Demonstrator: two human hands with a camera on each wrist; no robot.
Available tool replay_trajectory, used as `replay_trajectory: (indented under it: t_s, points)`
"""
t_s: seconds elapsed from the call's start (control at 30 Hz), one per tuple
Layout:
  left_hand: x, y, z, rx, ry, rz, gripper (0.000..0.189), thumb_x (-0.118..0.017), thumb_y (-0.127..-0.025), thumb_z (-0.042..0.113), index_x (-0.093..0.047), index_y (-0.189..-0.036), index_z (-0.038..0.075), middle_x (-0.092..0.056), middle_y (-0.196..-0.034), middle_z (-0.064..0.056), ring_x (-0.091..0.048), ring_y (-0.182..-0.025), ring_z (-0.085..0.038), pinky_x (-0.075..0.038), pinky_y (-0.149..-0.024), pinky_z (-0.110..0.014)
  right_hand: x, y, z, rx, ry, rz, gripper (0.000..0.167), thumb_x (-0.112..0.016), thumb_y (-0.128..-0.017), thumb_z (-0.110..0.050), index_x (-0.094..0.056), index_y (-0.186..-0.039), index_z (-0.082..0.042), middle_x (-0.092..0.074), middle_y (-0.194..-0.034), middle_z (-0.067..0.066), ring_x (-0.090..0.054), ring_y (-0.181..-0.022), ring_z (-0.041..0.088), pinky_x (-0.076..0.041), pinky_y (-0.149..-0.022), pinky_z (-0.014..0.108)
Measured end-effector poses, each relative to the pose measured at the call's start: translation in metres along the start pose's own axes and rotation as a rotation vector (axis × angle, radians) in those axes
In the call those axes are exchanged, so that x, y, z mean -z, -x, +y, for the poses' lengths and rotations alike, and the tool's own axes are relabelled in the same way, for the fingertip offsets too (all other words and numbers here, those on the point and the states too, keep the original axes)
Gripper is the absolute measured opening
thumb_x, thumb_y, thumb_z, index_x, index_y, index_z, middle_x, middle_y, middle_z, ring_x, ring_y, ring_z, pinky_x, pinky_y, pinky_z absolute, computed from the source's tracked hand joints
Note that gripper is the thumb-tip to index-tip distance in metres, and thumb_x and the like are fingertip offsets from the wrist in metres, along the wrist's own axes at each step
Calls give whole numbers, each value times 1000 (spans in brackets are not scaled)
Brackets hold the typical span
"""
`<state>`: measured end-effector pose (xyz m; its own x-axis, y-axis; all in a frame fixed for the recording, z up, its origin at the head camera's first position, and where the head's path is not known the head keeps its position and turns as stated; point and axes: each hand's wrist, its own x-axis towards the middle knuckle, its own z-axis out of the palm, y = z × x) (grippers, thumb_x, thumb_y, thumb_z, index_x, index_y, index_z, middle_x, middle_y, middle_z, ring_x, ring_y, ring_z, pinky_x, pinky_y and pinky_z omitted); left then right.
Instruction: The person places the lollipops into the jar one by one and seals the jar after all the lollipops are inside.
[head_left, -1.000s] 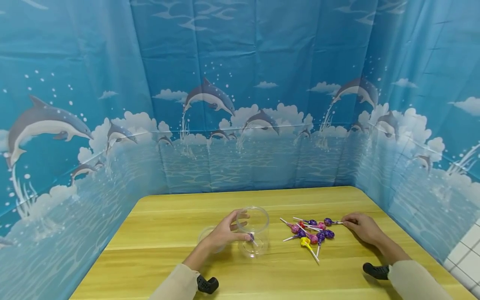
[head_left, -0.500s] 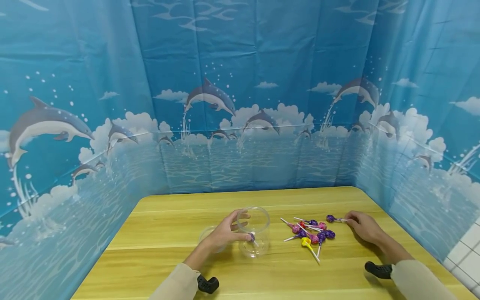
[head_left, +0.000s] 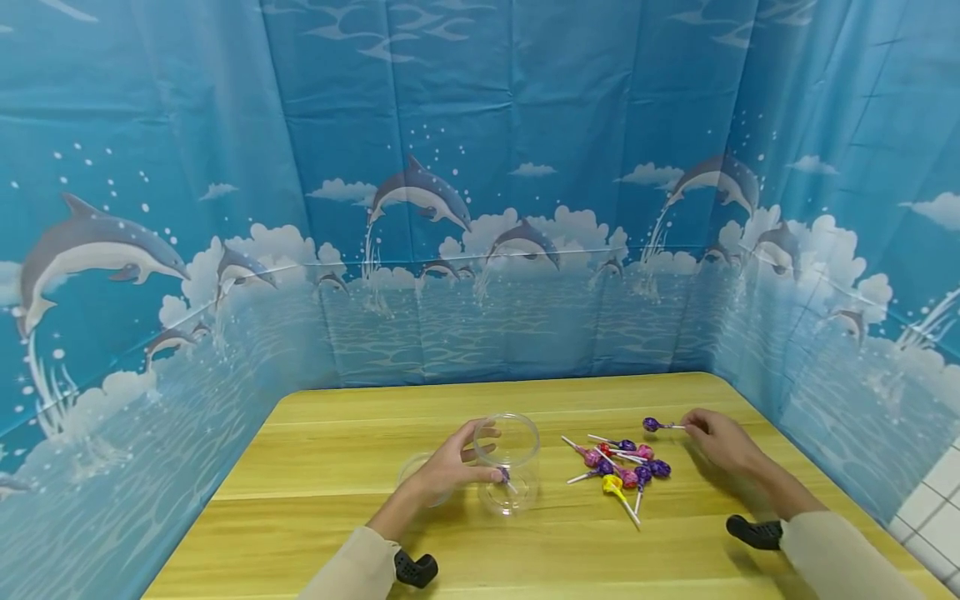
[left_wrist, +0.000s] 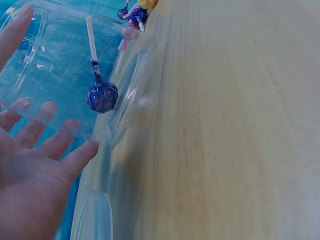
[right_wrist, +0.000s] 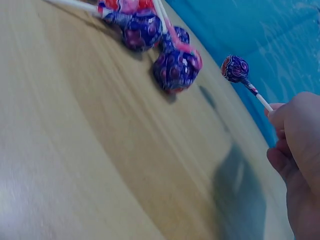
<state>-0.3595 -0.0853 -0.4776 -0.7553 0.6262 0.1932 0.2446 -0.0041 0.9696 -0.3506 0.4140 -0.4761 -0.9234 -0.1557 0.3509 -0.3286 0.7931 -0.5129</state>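
Note:
My left hand [head_left: 448, 468] holds the side of a clear plastic jar [head_left: 525, 454], thumb at the front and fingers around the back. The jar stands upright with its mouth uncovered. Inside it a purple-wrapped lollipop [left_wrist: 102, 96] leans near the bottom. My right hand [head_left: 722, 442] pinches the white stick of another purple lollipop [right_wrist: 235, 69], its round head pointing left. In the right wrist view this lollipop is raised above the table, with its shadow beneath. Just left of the right hand lies a loose heap of lollipops [head_left: 628, 477] in purple, pink, red and yellow wrappers.
A clear round lid [left_wrist: 95, 215] lies on the wooden table [head_left: 337, 467], left of the jar and partly behind my left hand. A blue dolphin-print curtain [head_left: 480, 317] hangs along the back and both sides.
My right hand first draws the purple lollipop a little to the right, then lifts it up and away from the heap. The left hand and jar stay put.

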Motion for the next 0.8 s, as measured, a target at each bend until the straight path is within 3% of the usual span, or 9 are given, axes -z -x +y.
replay_trajectory:
  t_s: [0.37,0.57,0.8]
  points:
    - [1,-1,-1,0,0,-7,77,-80,-94,14,-38,-159,21,-42,-154,-17,-33,-146,-47,-48,-106,-50,3,-16,-28,23,-44,-37,23,-52,-110,-11,-65,-113,7,-62,-92,6,-49,-75,17,-42,-60,31]
    - [1,-1,0,3,-8,-12,78,-79,-94,14,-37,-159,21,-39,-156,-19,-33,-146,-47,-48,-106,-49,2,-25,-46,29,-86,-51,20,-54,-108,-9,-65,-115,6,-64,-96,6,-52,-78,18,-45,-62,31]
    - [0,0,1,1,3,-7,78,-79,-94,13,-38,-159,19,-44,-153,-12,-33,-146,-47,-49,-104,-49,-1,-35,-65,55,-142,-75,16,-53,-108,-6,-64,-114,3,-62,-95,6,-51,-76,20,-44,-61,32]
